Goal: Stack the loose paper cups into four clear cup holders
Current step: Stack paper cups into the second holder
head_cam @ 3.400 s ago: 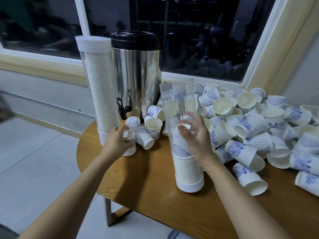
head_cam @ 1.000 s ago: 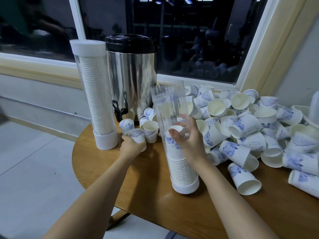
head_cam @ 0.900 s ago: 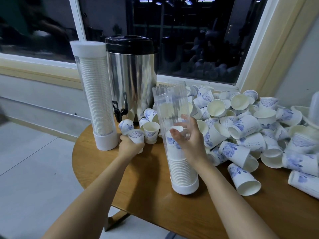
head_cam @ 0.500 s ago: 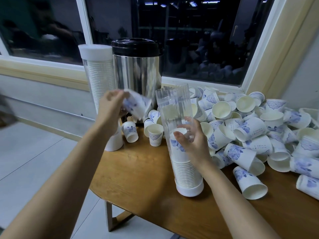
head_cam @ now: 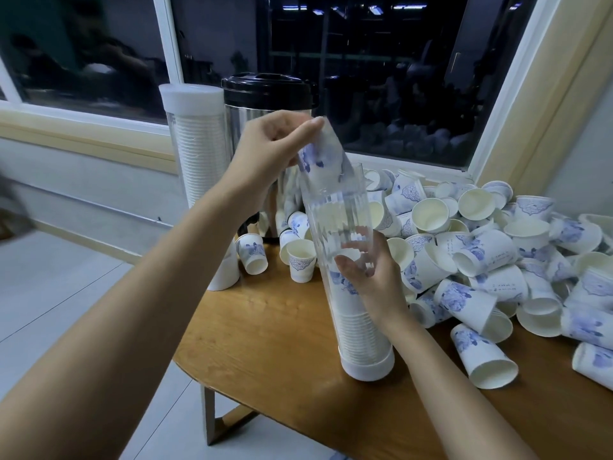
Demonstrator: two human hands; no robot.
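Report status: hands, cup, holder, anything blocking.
Left hand pinches white blue-patterned paper cup, tilted at open top of clear plastic tube holder. Right hand grips holder mid-height. Holder part-filled; nothing blocking its mouth.

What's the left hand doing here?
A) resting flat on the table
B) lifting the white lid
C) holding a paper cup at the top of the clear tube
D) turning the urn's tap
C: the left hand grips a blue-patterned paper cup at the open mouth of the clear holder, which the right hand holds.
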